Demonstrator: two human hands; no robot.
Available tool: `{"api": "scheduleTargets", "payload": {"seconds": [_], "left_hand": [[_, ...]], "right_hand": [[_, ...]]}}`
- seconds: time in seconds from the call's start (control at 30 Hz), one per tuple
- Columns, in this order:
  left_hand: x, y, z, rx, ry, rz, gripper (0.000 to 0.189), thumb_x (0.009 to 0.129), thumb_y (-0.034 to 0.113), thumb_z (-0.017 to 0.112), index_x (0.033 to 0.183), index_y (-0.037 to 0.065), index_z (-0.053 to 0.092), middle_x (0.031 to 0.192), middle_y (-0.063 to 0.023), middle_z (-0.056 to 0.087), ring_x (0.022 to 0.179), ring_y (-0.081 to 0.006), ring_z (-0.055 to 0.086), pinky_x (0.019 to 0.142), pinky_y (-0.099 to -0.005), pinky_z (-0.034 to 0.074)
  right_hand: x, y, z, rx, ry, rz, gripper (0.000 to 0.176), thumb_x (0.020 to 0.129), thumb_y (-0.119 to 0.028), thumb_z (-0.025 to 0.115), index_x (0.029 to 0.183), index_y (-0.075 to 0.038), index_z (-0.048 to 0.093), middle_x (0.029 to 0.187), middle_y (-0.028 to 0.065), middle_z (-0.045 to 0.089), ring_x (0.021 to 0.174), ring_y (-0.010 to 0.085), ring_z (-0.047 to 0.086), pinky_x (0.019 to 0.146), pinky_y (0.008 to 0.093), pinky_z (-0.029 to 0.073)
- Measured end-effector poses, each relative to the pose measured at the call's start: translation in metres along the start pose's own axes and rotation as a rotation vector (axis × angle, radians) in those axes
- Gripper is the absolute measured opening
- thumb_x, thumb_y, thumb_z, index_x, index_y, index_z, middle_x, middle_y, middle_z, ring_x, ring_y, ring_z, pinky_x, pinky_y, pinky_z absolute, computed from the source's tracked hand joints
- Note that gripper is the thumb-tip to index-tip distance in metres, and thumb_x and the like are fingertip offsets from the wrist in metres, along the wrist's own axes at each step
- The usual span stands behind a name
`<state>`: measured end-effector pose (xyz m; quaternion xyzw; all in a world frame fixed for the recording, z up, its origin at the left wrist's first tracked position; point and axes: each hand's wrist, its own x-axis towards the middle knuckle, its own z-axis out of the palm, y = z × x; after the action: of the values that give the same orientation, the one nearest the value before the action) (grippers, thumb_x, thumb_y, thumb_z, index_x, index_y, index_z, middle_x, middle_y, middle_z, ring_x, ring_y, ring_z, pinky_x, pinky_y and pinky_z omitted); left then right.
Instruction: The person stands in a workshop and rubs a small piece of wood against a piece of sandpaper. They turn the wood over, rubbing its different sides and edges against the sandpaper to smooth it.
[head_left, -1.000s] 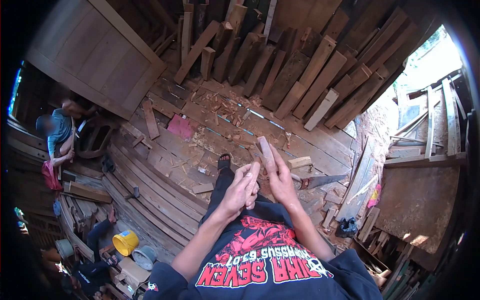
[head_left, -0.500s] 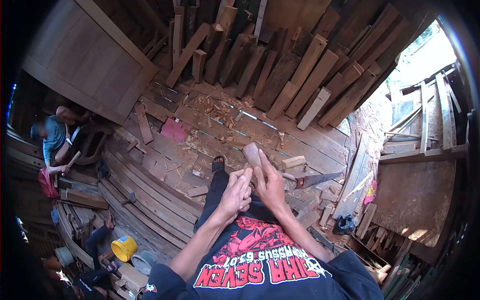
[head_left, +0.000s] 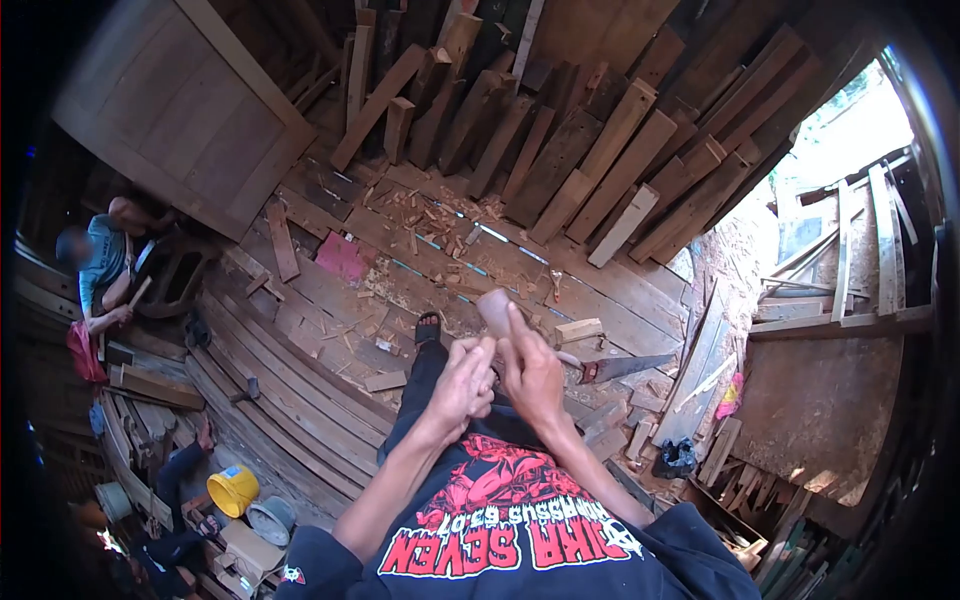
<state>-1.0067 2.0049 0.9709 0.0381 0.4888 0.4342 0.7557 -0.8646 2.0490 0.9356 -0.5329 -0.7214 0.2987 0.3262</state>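
Observation:
My left hand (head_left: pixel 462 382) is closed in front of my torso, its fingers curled against the near end of a small wooden piece. Right beside it, my right hand (head_left: pixel 529 371) is wrapped round the same wooden piece (head_left: pixel 494 307), whose broad, rounded pale-brown end sticks out past the fingers. The index finger lies along that piece. Whether the left fingers hold the piece itself or something small is hidden. Beyond the hands, a hand saw (head_left: pixel 626 368) and a short wood block (head_left: pixel 579 330) lie on the floor.
Upright planks (head_left: pixel 560 170) lean at the back. Wood shavings and a pink sheet (head_left: pixel 341 257) lie on the floor. Long curved boards (head_left: pixel 290 380) run along the left, with a hammer (head_left: pixel 247 391) on them. A person (head_left: pixel 104 255) sits far left. A yellow bucket (head_left: pixel 233 491) stands lower left.
Both hands have shifted slightly left in view, still together at the wooden piece. The view has turned a little, so the floor items sit slightly further left.

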Motion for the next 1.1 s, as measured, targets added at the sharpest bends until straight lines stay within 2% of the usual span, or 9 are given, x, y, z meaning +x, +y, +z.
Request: {"api": "scheduleTargets", "payload": {"seconds": [0.07, 0.13, 0.53, 0.7, 0.8, 0.87, 0.93, 1.03, 1.1], "left_hand": [[0.005, -0.001, -0.008, -0.032, 0.024, 0.0, 0.026, 0.113, 0.039, 0.041, 0.135, 0.025, 0.042, 0.076, 0.002, 0.046, 0.043, -0.0058, 0.03, 0.041, -0.0217, 0.028], [0.002, -0.006, -0.007, -0.042, -0.011, 0.008, 0.027, 0.113, 0.039, 0.04, 0.137, 0.026, 0.042, 0.075, 0.0018, 0.046, 0.043, -0.0056, 0.031, 0.041, -0.0216, 0.028], [0.008, -0.004, -0.015, -0.076, 0.037, -0.044, 0.026, 0.114, 0.041, 0.038, 0.133, 0.025, 0.043, 0.076, 0.0025, 0.043, 0.045, -0.0056, 0.03, 0.044, -0.0219, 0.029], [0.005, -0.003, -0.012, -0.079, -0.04, -0.051, 0.025, 0.113, 0.045, 0.04, 0.129, 0.027, 0.044, 0.077, 0.0032, 0.044, 0.047, -0.0054, 0.032, 0.044, -0.0214, 0.029], [0.002, -0.008, -0.009, 0.023, 0.072, -0.02, 0.026, 0.113, 0.045, 0.04, 0.13, 0.025, 0.044, 0.076, 0.0037, 0.044, 0.047, -0.0055, 0.034, 0.043, -0.021, 0.029], [-0.007, -0.008, -0.003, 0.015, -0.039, -0.009, 0.027, 0.113, 0.046, 0.039, 0.129, 0.025, 0.044, 0.076, 0.004, 0.044, 0.048, -0.005, 0.036, 0.043, -0.0204, 0.029], [0.007, -0.005, -0.024, 0.005, -0.113, -0.003, 0.028, 0.113, 0.046, 0.039, 0.13, 0.024, 0.042, 0.076, 0.0041, 0.044, 0.048, -0.0051, 0.037, 0.041, -0.0209, 0.029], [0.008, -0.015, -0.008, 0.147, 0.154, 0.111, 0.028, 0.113, 0.042, 0.041, 0.132, 0.021, 0.039, 0.076, 0.0038, 0.043, 0.049, -0.0045, 0.038, 0.04, -0.02, 0.03], [0.005, -0.032, -0.014, 0.112, 0.022, 0.132, 0.03, 0.114, 0.042, 0.04, 0.133, 0.019, 0.038, 0.078, 0.0037, 0.044, 0.05, -0.0043, 0.037, 0.041, -0.0197, 0.029]], "right_hand": [[-0.015, -0.014, -0.003, 0.039, -0.142, 0.044, 0.053, 0.102, -0.022, 0.064, 0.153, -0.016, 0.052, 0.099, 0.0232, 0.07, 0.086, 0.0441, 0.07, 0.074, 0.0527, 0.056], [-0.001, -0.002, 0.004, 0.055, 0.006, -0.046, 0.054, 0.101, -0.022, 0.064, 0.154, -0.016, 0.052, 0.099, 0.0242, 0.07, 0.087, 0.0452, 0.07, 0.075, 0.0528, 0.056], [-0.021, 0.0, 0.006, 0.06, -0.14, -0.003, 0.054, 0.102, -0.021, 0.064, 0.154, -0.013, 0.051, 0.104, 0.0237, 0.071, 0.091, 0.0443, 0.071, 0.078, 0.0505, 0.056], [-0.013, -0.004, 0.005, 0.018, -0.05, -0.049, 0.053, 0.102, -0.022, 0.063, 0.153, -0.013, 0.052, 0.104, 0.0236, 0.072, 0.091, 0.0443, 0.071, 0.079, 0.0506, 0.056], [-0.011, 0.001, 0.009, -0.039, -0.139, 0.09, 0.051, 0.104, -0.024, 0.061, 0.153, -0.014, 0.052, 0.104, 0.0246, 0.072, 0.093, 0.0454, 0.07, 0.081, 0.0517, 0.056], [0.004, 0.004, 0.009, 0.013, -0.076, 0.124, 0.049, 0.105, -0.021, 0.058, 0.153, -0.011, 0.053, 0.111, 0.0268, 0.072, 0.098, 0.0432, 0.072, 0.082, 0.0492, 0.056], [-0.001, -0.003, 0.008, 0.056, -0.067, -0.038, 0.049, 0.105, -0.019, 0.057, 0.152, -0.009, 0.052, 0.111, 0.0274, 0.072, 0.097, 0.0434, 0.072, 0.082, 0.048, 0.056], [-0.004, 0.001, 0.025, 0.048, 0.0, -0.102, 0.05, 0.104, -0.018, 0.059, 0.152, -0.007, 0.052, 0.116, 0.0274, 0.072, 0.102, 0.0439, 0.072, 0.085, 0.0468, 0.057], [0.006, -0.007, 0.013, 0.148, -0.115, 0.128, 0.049, 0.103, -0.017, 0.058, 0.15, -0.003, 0.053, 0.13, 0.0291, 0.066, 0.115, 0.0445, 0.068, 0.093, 0.0464, 0.056]]}}
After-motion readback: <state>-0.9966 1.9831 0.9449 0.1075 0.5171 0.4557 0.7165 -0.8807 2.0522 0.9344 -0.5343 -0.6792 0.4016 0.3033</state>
